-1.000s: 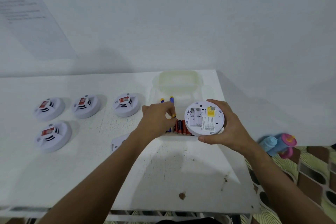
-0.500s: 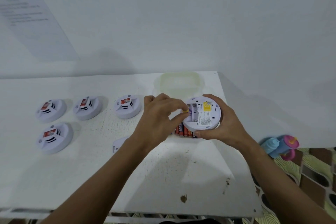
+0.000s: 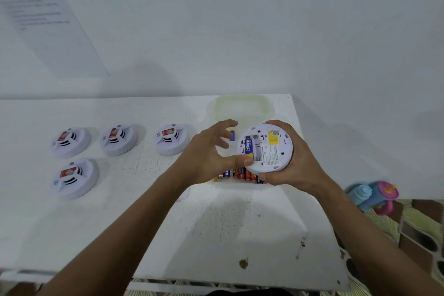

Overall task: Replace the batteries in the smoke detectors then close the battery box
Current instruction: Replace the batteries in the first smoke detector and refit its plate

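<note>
At centre right of the frame, the right hand (image 3: 292, 163) grips an upturned smoke detector (image 3: 266, 148) above the open battery box (image 3: 242, 108). A blue battery (image 3: 249, 146) sits in its compartment. The left hand (image 3: 211, 155) has loosely spread fingers, its thumb pressing the battery's lower end.

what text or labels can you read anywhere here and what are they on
Blue battery in the held detector: white characters, too blurred to quote.
Yellow sticker on it: no legible text.
Printed block on its back: too small to read.
Red labels on the four table detectors, e.g.: logo only, unreadable.
Wall sheet: lines of text, blurred.
Nothing can be quoted.
</note>
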